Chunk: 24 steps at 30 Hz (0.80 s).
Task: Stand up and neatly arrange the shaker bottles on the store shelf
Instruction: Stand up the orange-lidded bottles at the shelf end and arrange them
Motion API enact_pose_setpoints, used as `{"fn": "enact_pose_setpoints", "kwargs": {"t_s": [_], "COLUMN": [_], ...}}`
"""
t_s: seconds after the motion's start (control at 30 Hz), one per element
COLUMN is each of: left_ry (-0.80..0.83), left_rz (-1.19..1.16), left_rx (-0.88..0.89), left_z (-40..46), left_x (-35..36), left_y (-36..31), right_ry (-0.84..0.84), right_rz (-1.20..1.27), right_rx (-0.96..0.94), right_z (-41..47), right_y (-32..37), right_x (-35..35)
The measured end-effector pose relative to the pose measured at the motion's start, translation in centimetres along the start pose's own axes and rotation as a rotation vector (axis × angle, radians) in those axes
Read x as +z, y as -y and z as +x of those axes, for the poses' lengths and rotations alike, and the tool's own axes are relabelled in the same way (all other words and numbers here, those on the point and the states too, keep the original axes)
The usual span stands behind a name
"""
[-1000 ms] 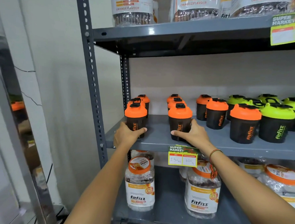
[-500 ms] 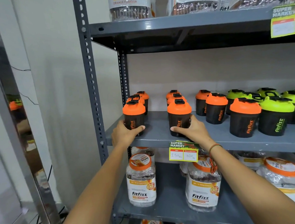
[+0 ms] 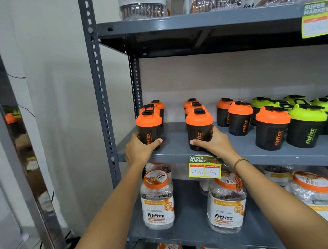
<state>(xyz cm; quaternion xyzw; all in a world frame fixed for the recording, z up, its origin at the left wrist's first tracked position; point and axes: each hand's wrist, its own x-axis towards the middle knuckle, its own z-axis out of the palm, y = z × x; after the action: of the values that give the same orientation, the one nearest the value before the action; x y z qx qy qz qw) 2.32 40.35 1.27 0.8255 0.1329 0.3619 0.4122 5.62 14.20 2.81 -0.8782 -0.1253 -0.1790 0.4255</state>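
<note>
Black shaker bottles with orange lids stand upright in rows on the grey middle shelf (image 3: 175, 152). My left hand (image 3: 140, 150) wraps the base of the front-left orange-lid shaker (image 3: 149, 127). My right hand (image 3: 214, 142) holds the base of the front shaker of the second row (image 3: 199, 127). Two more orange-lid shakers stand behind each of them. Further right stand other orange-lid shakers (image 3: 271, 128) and green-lid shakers (image 3: 306, 125), several in loose rows.
A yellow price tag (image 3: 204, 168) hangs from the shelf edge under my right wrist. Clear Fitfizz jars (image 3: 157, 200) fill the shelf below and the shelf above. The grey upright post (image 3: 99, 93) and a wall stand at the left.
Both hands stay on the same two front shakers. The view has tilted slightly, so the shelf sits a little lower in frame; the bottles look unmoved.
</note>
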Motion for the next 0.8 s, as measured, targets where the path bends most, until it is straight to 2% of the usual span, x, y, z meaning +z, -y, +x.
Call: {"fn": "enact_pose_setpoints", "kwargs": {"t_s": [0.33,0.5,0.67,0.8], "left_ry": [-0.008,-0.031,-0.155,-0.317], "left_rz": [-0.014,-0.048,-0.124,-0.215], "left_rx": [0.037,0.037,0.067,0.156], "left_z": [-0.6,-1.3,-1.9,-1.5], "left_x": [-0.3,-1.0,-2.6,-4.2], "left_y": [-0.1,-0.1,-1.7,-5.8], "right_ry": [-0.026,-0.057,-0.225,-0.400], "right_rz": [0.005,0.103,0.245,0.255], "right_rx": [-0.018,-0.030,-0.018,-0.128], "right_z": [-0.3,-0.6,-1.4,-1.8], "right_y": [0.0,0.1,0.4,1.4], "right_x": [0.1,-0.3,-1.1,-3.1]}}
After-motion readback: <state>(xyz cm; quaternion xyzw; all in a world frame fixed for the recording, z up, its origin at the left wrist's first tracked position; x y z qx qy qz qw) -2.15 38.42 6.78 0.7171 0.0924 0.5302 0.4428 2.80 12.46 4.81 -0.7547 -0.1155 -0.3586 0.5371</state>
